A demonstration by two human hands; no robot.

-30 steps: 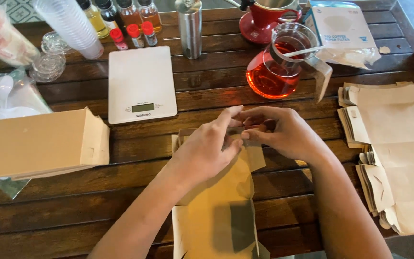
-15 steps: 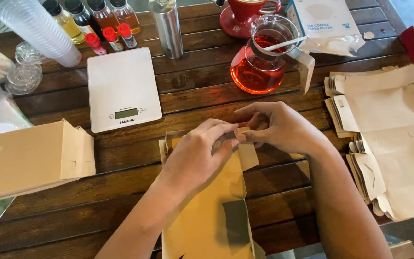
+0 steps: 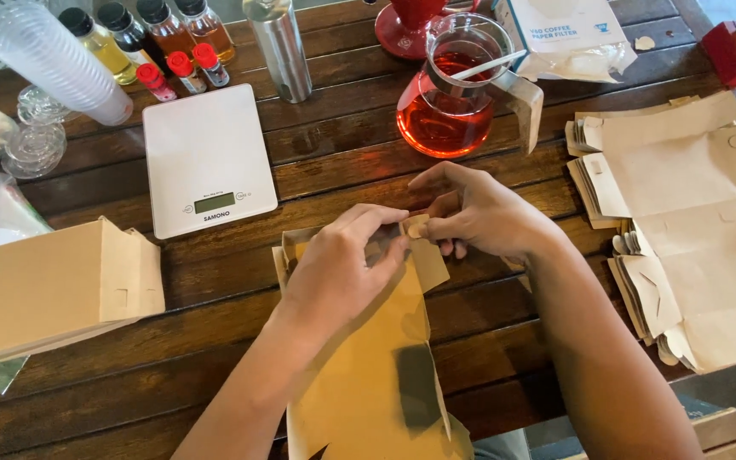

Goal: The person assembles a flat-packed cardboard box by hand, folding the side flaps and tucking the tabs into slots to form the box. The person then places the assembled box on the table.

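Observation:
A brown cardboard box [image 3: 368, 375] lies lengthwise in front of me on the wooden table [image 3: 325, 153], its far end pointing away. My left hand [image 3: 342, 268] presses down on that far end, fingers curled over the flaps. My right hand [image 3: 479, 213] pinches a small end flap [image 3: 423, 255] between thumb and fingers, touching the left hand's fingertips. The box's far opening is mostly hidden under both hands.
A white kitchen scale [image 3: 206, 162] lies at the left. A glass carafe of red liquid [image 3: 449, 94], a metal cylinder [image 3: 281, 47], small bottles [image 3: 151, 38] and stacked plastic cups [image 3: 48, 60] stand behind. Flat box blanks [image 3: 692, 221] pile at right; a folded box [image 3: 48, 285] at left.
Both hands stay on the box's far end, the fingers working the flaps closer together. The view has drifted slightly right and forward; the box has barely moved.

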